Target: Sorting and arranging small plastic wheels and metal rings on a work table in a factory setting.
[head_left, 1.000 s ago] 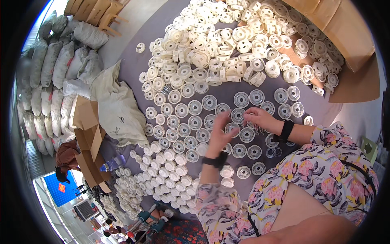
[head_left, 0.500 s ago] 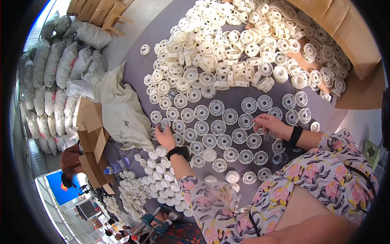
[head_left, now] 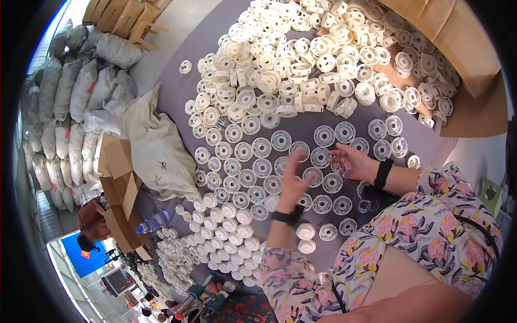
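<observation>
My left hand (head_left: 293, 183), a little blurred, is over the middle of the laid-out round white plastic parts (head_left: 262, 168). Its fingers and thumb are apart, and nothing shows between them. To its right, my right hand (head_left: 358, 163) has its fingers closed on thin clear plastic rings (head_left: 340, 169), held above the same parts. How many rings there are is hard to make out. The laid-out parts lie flat in loose rows, each with a dark centre hole, and many look shiny as if a clear ring sits in them. More clear rings (head_left: 368, 205) lie on the table by my right forearm.
A large heap of loose white parts (head_left: 280, 59) covers the table's far side, beside a cardboard box (head_left: 458, 43). Stacked white caps (head_left: 237, 237) stand at the near left. A cloth sack (head_left: 159, 156), a bottle (head_left: 153, 222) and another person (head_left: 92, 218) are farther left.
My left hand has moved right from the left end of the rows to the middle. My right hand has shifted slightly, still with the clear rings.
</observation>
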The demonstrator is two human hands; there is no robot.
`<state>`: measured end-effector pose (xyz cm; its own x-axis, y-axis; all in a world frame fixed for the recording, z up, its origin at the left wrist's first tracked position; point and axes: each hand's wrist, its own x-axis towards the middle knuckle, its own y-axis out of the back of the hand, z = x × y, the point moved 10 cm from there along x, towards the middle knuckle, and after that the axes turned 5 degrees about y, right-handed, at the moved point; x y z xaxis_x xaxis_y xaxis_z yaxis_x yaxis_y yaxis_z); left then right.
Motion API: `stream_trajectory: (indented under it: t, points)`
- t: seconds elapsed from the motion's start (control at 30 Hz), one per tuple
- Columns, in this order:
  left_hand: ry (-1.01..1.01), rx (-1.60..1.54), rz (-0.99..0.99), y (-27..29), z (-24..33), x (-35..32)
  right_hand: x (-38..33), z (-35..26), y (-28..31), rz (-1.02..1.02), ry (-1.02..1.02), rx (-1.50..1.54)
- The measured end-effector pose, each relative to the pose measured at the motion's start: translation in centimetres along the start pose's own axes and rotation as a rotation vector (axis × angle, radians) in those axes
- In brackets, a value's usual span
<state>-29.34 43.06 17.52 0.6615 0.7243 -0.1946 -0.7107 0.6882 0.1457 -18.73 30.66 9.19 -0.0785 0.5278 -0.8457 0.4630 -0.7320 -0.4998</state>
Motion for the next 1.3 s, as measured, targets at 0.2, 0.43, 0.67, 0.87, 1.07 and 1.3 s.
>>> stream_trajectory:
  t: [0.2,0.43,0.67,0.87,1.07,1.3]
  points:
    - [-0.002,-0.052,0.009,-0.2,-0.2,0.3,-0.8,1.5,0.5,-0.009,-0.117,0.108]
    - [0.306,0.983,0.976,27.7,-9.3,-0.3,-1.7,1.7,1.2,-0.027,-0.1,-0.079]
    - [0.449,1.196,0.935,27.3,-8.2,0.7,-0.8,0.3,3.7,0.099,-0.072,-0.126]
    - [0.169,0.841,0.982,26.4,-7.7,1.3,-0.8,0.4,2.7,0.078,-0.077,-0.135]
    - [0.176,0.97,0.865,23.8,-5.7,2.5,-0.9,0.5,2.1,0.017,-0.083,0.013]
    - [-0.157,0.194,-0.185,-3.7,2.6,0.5,-0.5,1.1,0.1,-0.056,-0.074,0.199]
